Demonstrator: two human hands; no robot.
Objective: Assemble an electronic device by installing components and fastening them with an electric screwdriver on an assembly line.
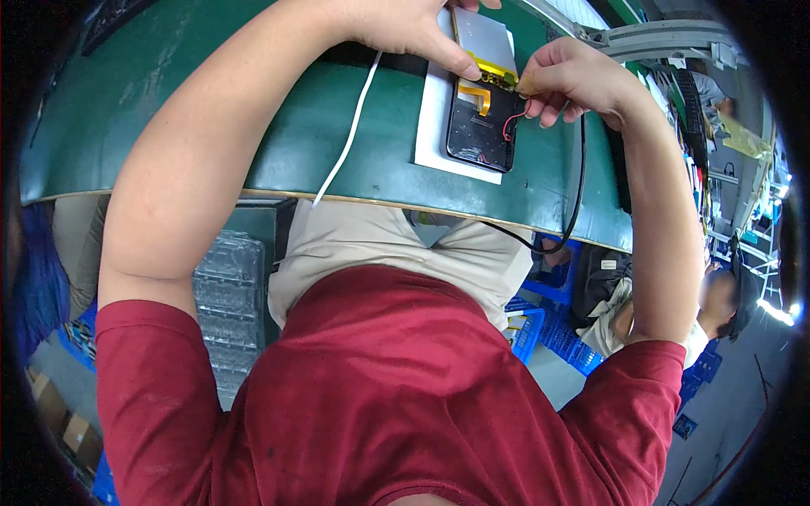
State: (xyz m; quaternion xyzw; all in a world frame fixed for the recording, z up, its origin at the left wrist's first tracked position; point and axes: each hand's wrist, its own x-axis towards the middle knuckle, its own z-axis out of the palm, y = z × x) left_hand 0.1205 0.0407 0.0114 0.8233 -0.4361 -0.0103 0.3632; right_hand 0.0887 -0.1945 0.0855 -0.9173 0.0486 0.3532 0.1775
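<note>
An opened handheld electronic device with a black casing (479, 135) lies on a white sheet (432, 143). Its upper part holds a flat silver battery (485, 35) edged with yellow tape, and a small circuit board shows just below. From the board an orange ribbon cable (484, 101) bends over the casing. My left hand (413, 29) grips the device at its left side, thumb pressed near the board; its other fingers are partly out of frame. At the board's right end my right hand (574, 80) is closed in a pinch, with a thin red wire (510, 123) running up to its fingertips.
The green work table (312, 139) has a curved-looking near edge. A white cable (353, 126) crosses it on the left, and a black cable (580, 181) hangs over the edge at right. Blue crates (567, 333) stand below. Another person (717, 304) sits at right.
</note>
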